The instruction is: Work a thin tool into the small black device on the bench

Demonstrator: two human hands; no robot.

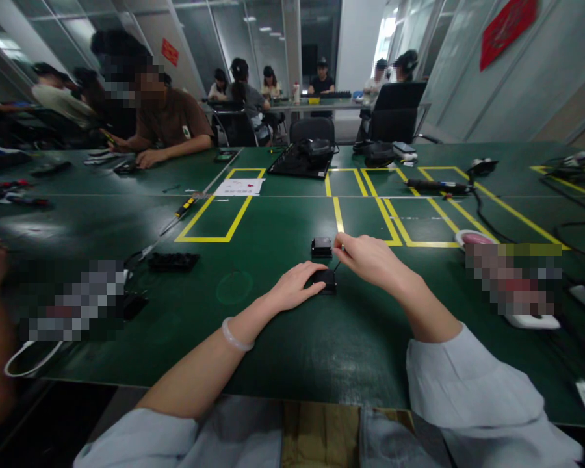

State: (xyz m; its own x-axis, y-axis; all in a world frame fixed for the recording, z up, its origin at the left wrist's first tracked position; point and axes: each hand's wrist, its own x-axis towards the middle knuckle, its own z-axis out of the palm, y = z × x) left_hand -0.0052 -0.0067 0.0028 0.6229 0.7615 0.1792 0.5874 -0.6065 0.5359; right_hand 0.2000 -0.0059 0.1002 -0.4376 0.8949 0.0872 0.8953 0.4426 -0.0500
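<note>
On the green table (283, 351), my left hand (297, 285) is wrapped over a small black block (327, 281), fingers on its top and left side. Just above and to the right, my right hand (358, 255) is closed in a pinch around a thin dark tool (337, 266), whose tip points down at the block's upper right corner. Most of the tool is hidden in the fingers. A second black block (321, 246) lies beyond the first, close to my right fingertips.
A black part (173, 260) and a pixelated phone-like item (78, 302) lie left. A screwdriver (185, 207) and paper sheet (238, 187) are farther off. At right are a white-edged object (533, 320), a black cylindrical tool (439, 186) and cables. A person (175, 120) sits across the table.
</note>
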